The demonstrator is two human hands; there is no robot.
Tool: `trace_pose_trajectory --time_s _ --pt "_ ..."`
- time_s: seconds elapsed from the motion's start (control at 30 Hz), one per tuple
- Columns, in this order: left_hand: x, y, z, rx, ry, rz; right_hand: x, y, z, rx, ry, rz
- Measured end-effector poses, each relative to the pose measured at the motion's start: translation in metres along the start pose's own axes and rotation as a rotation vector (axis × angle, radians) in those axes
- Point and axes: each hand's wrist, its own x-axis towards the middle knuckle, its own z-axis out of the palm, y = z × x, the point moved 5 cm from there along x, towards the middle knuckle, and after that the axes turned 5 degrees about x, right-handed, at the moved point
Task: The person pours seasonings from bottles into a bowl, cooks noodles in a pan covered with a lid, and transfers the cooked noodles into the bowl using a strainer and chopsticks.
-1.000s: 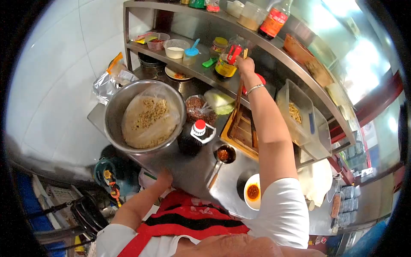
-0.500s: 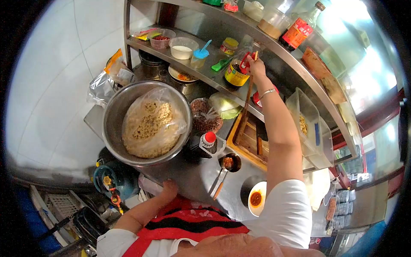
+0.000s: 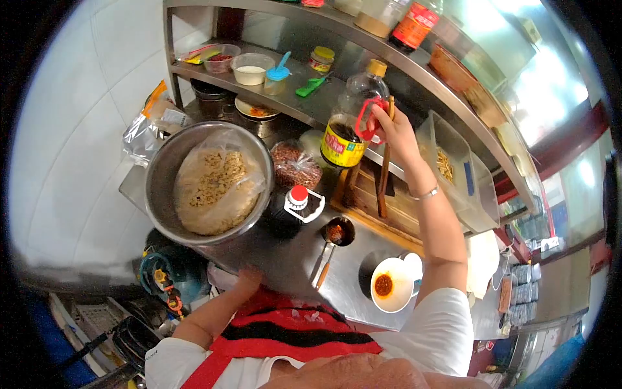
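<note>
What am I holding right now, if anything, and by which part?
Your right hand holds the yellow-labelled bottle by its red handle, and wooden chopsticks near their top. I can't tell whether your left hand holds anything.

Lighting adequate. Strong glare at upper right, washing out detail around the glass panels (image 3: 538, 65). Bright reflections noted on the steel surface (image 3: 350, 288); lower left corner dim. Circular black vignette at left and right edges; shelf (image 3: 291, 97) bowed by wide-angle distortion. Lower left hand (image 3: 249, 277) slightly blurred.
</note>
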Motion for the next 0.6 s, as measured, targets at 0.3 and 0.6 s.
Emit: trace_pose_trajectory --time_s 0.3,0.6 --pt "0.055 0.067 -0.207 -0.272 -0.236 0.150 -0.171 -0.016 -0.081 -0.431 -0.031 0.076" --pt "0.141 0.238 -0.469 -1.011 0.400 0.659 -0.322 0.013 -0.132 -0.774 -0.122 0.269"
